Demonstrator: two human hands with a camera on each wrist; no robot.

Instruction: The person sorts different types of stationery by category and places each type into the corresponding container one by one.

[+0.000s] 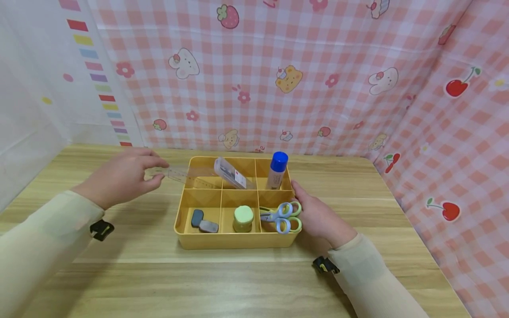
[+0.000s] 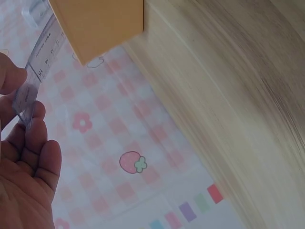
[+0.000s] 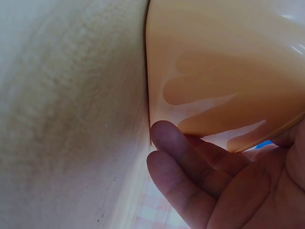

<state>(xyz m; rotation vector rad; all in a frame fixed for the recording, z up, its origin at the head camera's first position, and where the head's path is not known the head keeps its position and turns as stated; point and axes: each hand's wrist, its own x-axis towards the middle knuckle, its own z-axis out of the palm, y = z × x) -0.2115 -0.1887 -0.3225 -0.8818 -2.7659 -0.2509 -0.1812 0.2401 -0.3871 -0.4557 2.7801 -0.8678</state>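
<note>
In the head view, my left hand (image 1: pixel 123 176) pinches the end of a clear ruler (image 1: pixel 179 174) between thumb and fingers. The ruler's far end reaches over the back-left compartment of a yellow divided box (image 1: pixel 238 241); its printed numbers show on the ruler (image 2: pixel 44 57) in the left wrist view. My right hand (image 1: pixel 318 216) holds the box's right wall, fingers (image 3: pixel 183 148) against the outside and thumb at the rim. Inside stand a blue-capped glue stick (image 1: pixel 277 170) and a tilted clear plastic case (image 1: pixel 230 172). Scissors (image 1: pixel 283 217) with blue and green handles lie front right.
Two small grey-blue pieces (image 1: pixel 208 226) lie in the front-left compartment. A light-green lidded pot (image 1: pixel 243 217) sits front middle. The box stands on a wooden table (image 1: pixel 222 287), with a pink checked cloth (image 1: pixel 254 66) behind and to the right.
</note>
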